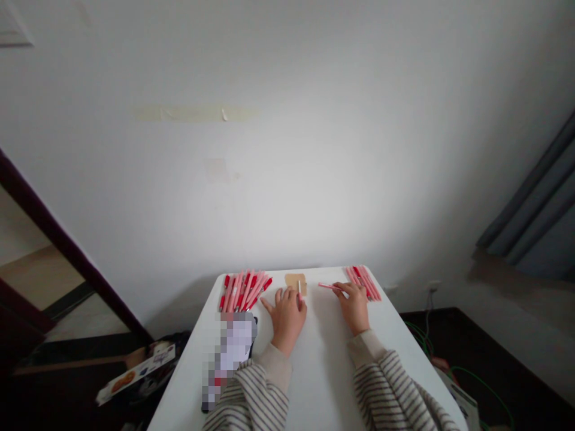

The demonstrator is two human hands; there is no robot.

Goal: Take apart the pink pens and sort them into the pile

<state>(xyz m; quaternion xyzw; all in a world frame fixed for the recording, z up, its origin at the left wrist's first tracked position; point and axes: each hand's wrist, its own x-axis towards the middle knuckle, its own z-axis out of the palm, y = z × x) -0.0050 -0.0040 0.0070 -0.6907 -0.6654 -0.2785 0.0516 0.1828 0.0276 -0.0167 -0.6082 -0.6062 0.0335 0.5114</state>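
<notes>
The left hand [287, 315] is at six o'clock in the view, back upward, its outer finger splayed toward ten, thumb side drawn in to a grip. Near five, the right hand [354, 307] pinches with its fingertips toward ten. The left forearm [257, 396] slants up toward one o'clock, the right forearm [390, 389] toward eleven, both sleeved.

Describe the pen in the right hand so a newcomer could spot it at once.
On the white, round-cornered table, find the right hand near the far right corner. Poking left from it is a slim pink pen. It lies crosswise, unlike the slanting pink and red pens beside that hand.
</notes>
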